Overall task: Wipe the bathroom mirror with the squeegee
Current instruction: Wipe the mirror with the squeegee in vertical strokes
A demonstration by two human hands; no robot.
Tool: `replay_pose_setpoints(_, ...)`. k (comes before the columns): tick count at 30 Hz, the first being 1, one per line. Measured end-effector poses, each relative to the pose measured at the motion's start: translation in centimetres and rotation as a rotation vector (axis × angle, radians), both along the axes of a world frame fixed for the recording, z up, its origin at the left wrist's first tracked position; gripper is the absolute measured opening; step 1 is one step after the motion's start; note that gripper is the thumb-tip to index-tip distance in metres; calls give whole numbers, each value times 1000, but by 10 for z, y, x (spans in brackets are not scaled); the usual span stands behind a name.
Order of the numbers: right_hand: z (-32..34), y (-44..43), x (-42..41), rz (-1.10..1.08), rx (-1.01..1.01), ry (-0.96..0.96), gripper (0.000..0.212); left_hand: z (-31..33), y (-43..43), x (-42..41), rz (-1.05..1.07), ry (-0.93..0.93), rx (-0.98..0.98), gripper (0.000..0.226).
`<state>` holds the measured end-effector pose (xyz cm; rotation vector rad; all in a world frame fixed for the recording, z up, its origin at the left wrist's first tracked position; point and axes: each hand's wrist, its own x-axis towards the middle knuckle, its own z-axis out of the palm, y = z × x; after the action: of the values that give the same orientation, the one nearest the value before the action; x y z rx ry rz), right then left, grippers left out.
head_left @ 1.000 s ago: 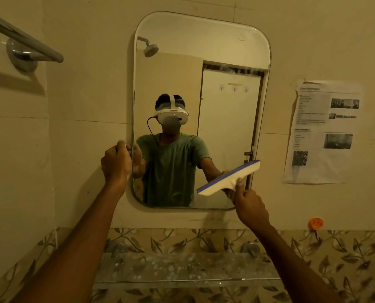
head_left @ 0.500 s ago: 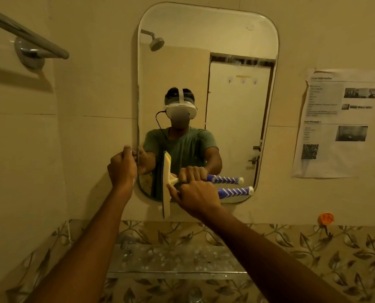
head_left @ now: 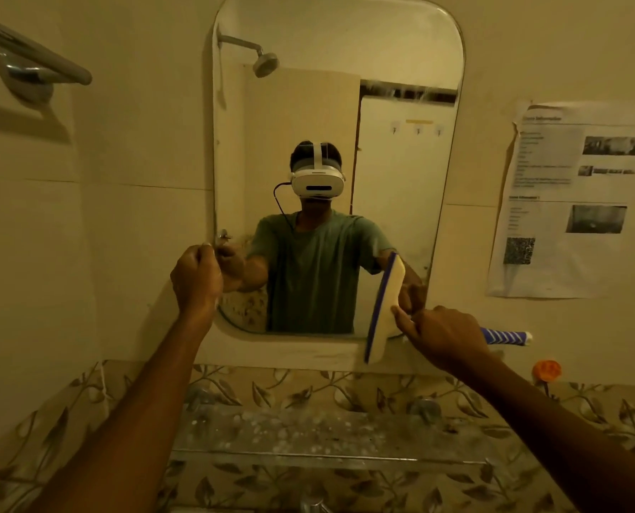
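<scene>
A tall mirror (head_left: pixel 390 46) with rounded corners hangs on the tiled wall ahead. My right hand (head_left: pixel 445 336) grips the squeegee (head_left: pixel 382 309) by its blue-and-white handle, which sticks out to the right. Its cream head with a blue blade stands nearly upright at the mirror's lower right corner, the lower end reaching below the glass. My left hand (head_left: pixel 197 279) is closed at the mirror's left edge, near a small metal clip; whether it holds the edge I cannot tell.
A glass shelf (head_left: pixel 308 435) runs under the mirror above leaf-patterned tiles. A towel bar (head_left: pixel 34 57) is fixed at the upper left. A printed paper (head_left: pixel 567 201) hangs on the wall at the right, an orange hook (head_left: pixel 547 370) below it.
The squeegee has swept from the mirror's lower left across to its lower right corner, blade still upright. My left hand has stayed at the left edge. The view has moved closer.
</scene>
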<state>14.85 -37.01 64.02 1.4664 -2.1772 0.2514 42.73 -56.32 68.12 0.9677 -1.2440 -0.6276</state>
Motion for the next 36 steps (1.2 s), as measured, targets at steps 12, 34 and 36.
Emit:
replay_pose_setpoints(12, 25, -29, 14, 197, -152, -44, 47, 8, -2, -5, 51, 28, 92, 37)
replay_pose_setpoints(34, 45, -51, 18, 248, -335, -145, 50, 5, -12, -7, 93, 35, 62, 45)
replay_pose_setpoints(36, 30, -37, 2, 187, -254, -189, 43, 4, -12, -8, 87, 46, 46, 43)
